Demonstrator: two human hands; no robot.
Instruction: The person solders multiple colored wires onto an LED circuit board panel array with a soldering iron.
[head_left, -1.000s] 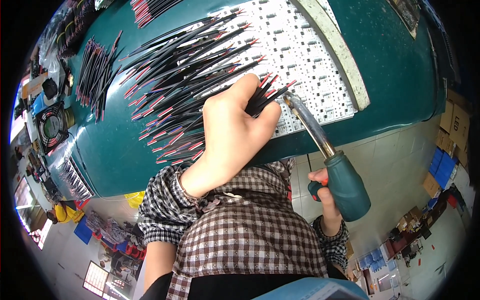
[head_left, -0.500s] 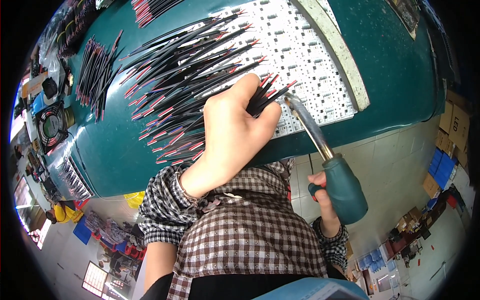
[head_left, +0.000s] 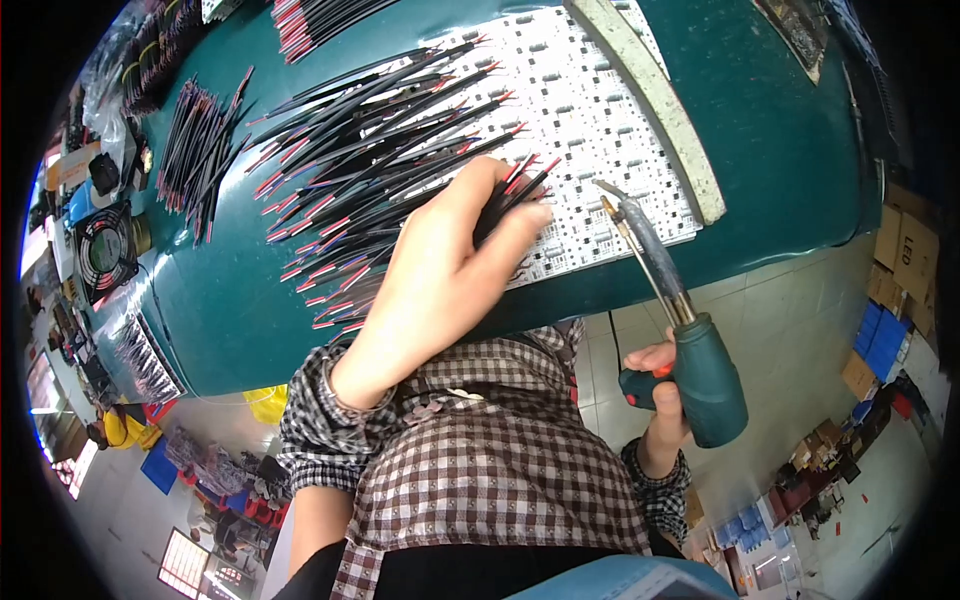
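Observation:
My left hand (head_left: 440,275) is closed round a few black cables (head_left: 492,212) with red tips, low over the white circuit board panel (head_left: 565,105). Many similar cables (head_left: 340,165) fan out leftward, their far ends reaching onto the panel. In my right hand (head_left: 664,405) is a green soldering gun (head_left: 712,385), fingers wrapped about its grip and trigger. The gun's metal tip (head_left: 608,192) points up and left over the panel's lower right, apart from the held cables. My left palm and the ends of the cables under it are hidden.
A pale curved-looking bar (head_left: 665,120) lies along the panel's right edge on the green table (head_left: 770,150). More cable bundles (head_left: 203,150) rest at the left, near a small black fan (head_left: 104,246). Cardboard boxes (head_left: 908,240) stand off to the right, beyond the table's edge.
The soldering gun has shifted right, its tip moving away from the held cables. My left hand has drawn a little to the left with the cables still in its fingers.

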